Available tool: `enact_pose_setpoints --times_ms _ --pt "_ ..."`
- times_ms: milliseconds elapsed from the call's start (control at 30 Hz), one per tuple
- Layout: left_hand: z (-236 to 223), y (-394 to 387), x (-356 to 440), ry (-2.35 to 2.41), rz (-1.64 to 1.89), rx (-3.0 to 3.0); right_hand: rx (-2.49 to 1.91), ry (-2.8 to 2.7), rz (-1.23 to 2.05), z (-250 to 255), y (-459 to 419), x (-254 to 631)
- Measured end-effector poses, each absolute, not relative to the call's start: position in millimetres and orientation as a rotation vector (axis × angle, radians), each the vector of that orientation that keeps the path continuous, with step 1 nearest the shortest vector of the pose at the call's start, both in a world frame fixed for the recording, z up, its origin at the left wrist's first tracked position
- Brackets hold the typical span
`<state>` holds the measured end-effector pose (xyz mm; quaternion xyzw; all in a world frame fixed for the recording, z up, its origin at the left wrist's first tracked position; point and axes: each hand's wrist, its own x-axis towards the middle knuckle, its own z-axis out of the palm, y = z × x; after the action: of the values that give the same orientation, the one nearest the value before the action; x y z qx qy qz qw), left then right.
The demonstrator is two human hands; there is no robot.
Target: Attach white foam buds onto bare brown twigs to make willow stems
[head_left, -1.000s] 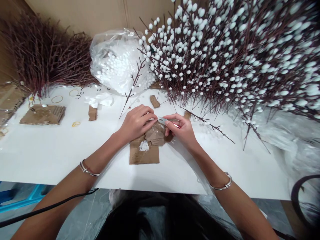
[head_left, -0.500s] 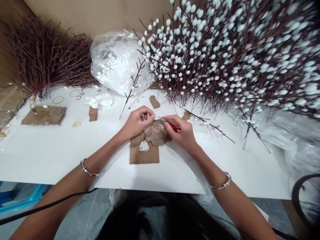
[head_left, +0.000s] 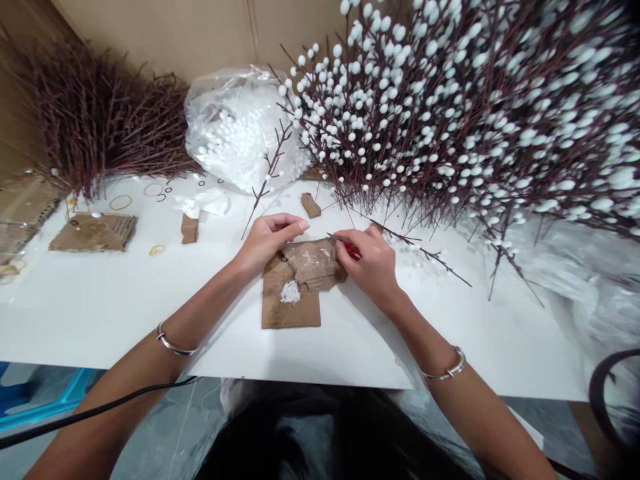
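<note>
My right hand (head_left: 369, 261) is closed around a small red-handled tool (head_left: 352, 250) with a pointed metal tip, which points left above a torn cardboard scrap (head_left: 315, 261). The tool's exact kind is hidden by my fingers. To the left, my left hand (head_left: 270, 239) has its thumb and forefinger together just past the scrap's far edge; anything between them is too small to make out. Under the scrap lies a square cardboard piece (head_left: 300, 317) bearing a heap of white bits (head_left: 290, 292). A bare brown twig (head_left: 265, 180) leans on the plastic bag beyond my left hand.
Brown twigs (head_left: 110, 113) are piled at back left. A clear bag (head_left: 240, 133) of white berries stands mid-back. Berry branches (head_left: 425, 113) crowd the right, one twig (head_left: 420, 250) lying near my right hand. Cardboard (head_left: 95, 232) and rubber bands (head_left: 157, 251) lie left.
My hands have moved apart: the left has drawn slightly left, and the tool's tip has shifted right, away from my left fingertips. More of the cardboard scrap shows between them.
</note>
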<state>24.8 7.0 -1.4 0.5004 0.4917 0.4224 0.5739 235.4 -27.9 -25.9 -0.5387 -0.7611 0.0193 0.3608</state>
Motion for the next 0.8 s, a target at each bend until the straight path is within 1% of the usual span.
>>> enact_pose_setpoints --times_ms 67,167,433,800 --pt "-1.6 7.0 24.3 1.137 0.987 1.157 -1.372 -1.985 0.001 -26.5 -26.2 236.2" --pt "-0.4 5.0 25.2 1.113 0.972 1.165 -1.312 -1.934 0.023 -22.5 -25.4 235.7" --pt "3.3 -6.0 32.4 1.045 0.882 1.339 -1.067 -1.877 0.331 -4.2 -34.7 226.6" --pt "-2.0 -5.9 31.8 1.054 0.824 1.452 -1.012 -1.922 0.313 -11.3 -32.3 227.6"
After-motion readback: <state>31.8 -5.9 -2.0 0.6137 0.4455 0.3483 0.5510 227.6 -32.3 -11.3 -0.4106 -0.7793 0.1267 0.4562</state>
